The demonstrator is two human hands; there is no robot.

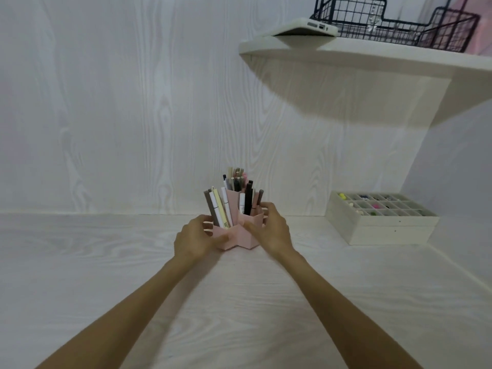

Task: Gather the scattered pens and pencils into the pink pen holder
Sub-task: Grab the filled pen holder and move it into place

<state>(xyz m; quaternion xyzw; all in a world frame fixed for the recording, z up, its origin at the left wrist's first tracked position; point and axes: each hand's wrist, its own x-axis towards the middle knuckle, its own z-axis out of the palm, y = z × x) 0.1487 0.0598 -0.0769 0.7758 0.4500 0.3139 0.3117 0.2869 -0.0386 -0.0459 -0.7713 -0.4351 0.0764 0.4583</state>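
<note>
Both hands, left and right, grasp the pink pen holder between them

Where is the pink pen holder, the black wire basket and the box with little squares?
pink pen holder (246,237): head view, on its front right wall.
black wire basket (394,21): head view, on its front mesh.
box with little squares (388,233): head view, on its plain front side.

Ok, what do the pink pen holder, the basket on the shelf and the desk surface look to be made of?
Pink pen holder: likely moulded plastic, matte, with flat uniform walls and crisp edges. Basket: dark coated metal wire, an open grid of thin rods. Desk: white wood-grain surface, probably laminate or veneer; the grain looks printed and smooth, though that can't be confirmed. Both the left hand and right hand grip the holder.
</note>
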